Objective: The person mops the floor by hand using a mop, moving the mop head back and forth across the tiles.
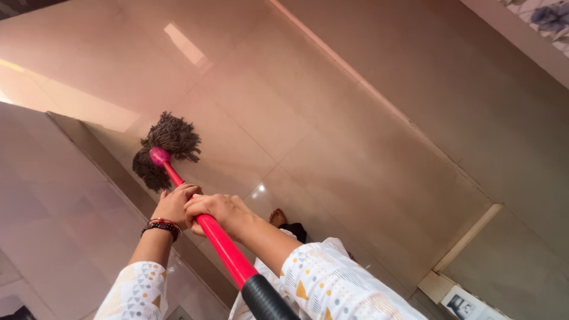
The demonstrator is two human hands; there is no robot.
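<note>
Closest to the lens, black foam grip (pixel 268 299) caps the near end of a red mop handle (pixel 220 243). Both hands are wrapped tight around that handle: the right hand (pixel 220 211) nearer the camera, the left hand (pixel 175 204), with beaded bracelets (pixel 161 226) on its wrist, touching it just ahead. Farther along, the dark stringy mop head (pixel 166 148) rests on the glossy tiled floor (pixel 355 136), against its edge at a low wall (pixel 53 195).

The mop head (pixel 165 149) rests on the tiled floor (pixel 332 118), just beside the wall (pixel 53 195) on the left. Both hands grip the handle (pixel 222 246) side by side, the left hand (pixel 175 204) nearer the mop head, the right hand (pixel 220 212) behind it. A bare foot (pixel 277 217) stands on the floor just right of the hands.
</note>
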